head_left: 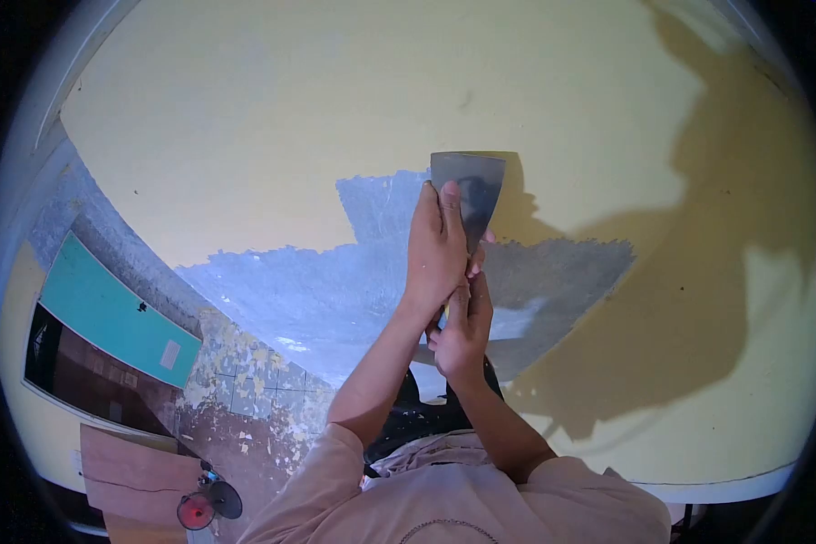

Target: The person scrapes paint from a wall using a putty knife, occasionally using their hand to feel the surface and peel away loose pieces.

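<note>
A wide-bladed paint scraper (474, 181) is pressed up against the yellow wall (354, 109), its blade edge at the top. My left hand (438, 258) grips it at the base of the blade, thumb and fingers lying along the metal. Lower down, my right hand (461, 340) is closed around the handle, most of which the hands hide. Below and to both sides of the blade, a bare grey patch (308, 281) with ragged edges shows where the wall has no yellow paint.
Paint flakes (254, 385) litter the floor at lower left. Beyond them are a green door (109, 308), a brown panel (140, 476) and a fan-like object with a red round part (196, 511). My shadow (662, 317) falls across the wall on the right.
</note>
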A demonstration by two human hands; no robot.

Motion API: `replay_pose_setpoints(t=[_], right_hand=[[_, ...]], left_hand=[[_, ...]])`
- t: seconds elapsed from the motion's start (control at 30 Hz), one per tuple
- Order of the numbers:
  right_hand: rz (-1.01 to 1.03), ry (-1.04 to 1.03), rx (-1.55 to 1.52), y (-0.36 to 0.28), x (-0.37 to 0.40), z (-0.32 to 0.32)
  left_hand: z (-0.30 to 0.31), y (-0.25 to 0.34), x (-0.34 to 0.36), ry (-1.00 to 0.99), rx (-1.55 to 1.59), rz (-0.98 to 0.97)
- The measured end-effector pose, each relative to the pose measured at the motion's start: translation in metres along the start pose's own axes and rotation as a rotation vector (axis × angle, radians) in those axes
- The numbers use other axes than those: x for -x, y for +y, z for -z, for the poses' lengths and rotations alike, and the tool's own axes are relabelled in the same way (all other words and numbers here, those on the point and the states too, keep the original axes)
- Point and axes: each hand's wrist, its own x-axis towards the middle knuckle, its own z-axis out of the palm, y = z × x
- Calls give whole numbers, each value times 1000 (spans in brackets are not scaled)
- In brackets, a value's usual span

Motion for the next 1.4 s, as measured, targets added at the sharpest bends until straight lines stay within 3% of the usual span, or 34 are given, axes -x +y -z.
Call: replay_pose_setpoints(t=[0.13, 0.23, 0.3, 0.33, 0.47, 0.53, 0.67, 0.77, 0.97, 1.03, 1.1, 1.17, 1.23, 1.27, 1.37, 1.4], right_hand=[[145, -9, 103, 33, 4, 17], [160, 65, 83, 22, 9, 10], [56, 2, 3, 8, -3, 3], [13, 2, 13, 5, -3, 1], [137, 12, 138, 31, 14, 13], [111, 7, 111, 39, 5, 16], [41, -10, 62, 20, 3, 7], [99, 8, 179, 36, 6, 13], [40, -38, 39, 4, -4, -1], [33, -57, 36, 19, 0, 6], [164, 20, 130, 30, 10, 10], [122, 7, 114, 29, 11, 14], [-16, -32, 42, 17, 2, 11], [-24, -25, 41, 14, 1, 9], [-23, -81, 4, 14, 1, 4], [45, -32, 9, 21, 7, 5]], left_hand=[[3, -20, 12, 48, -175, -86], [4, -33, 10, 85, -69, 28], [11, -30, -11, 77, -379, -214], [3, 3, 0, -2, -73, -3], [8, -26, 11, 103, -251, -127], [7, -27, 14, 83, -138, -25], [8, -2, 3, 0, -45, -21], [12, -24, 14, 25, -118, 19], [4, 2, -2, 17, 0, -37], [7, -9, 4, 23, -24, -50], [10, -24, 14, 34, -154, -16], [10, -38, 9, 73, -45, 24], [11, -17, -4, 118, -399, -197], [5, 5, 2, 31, -82, -36], [10, -21, -1, 87, -182, -135], [8, -13, 10, 44, -145, -9]])
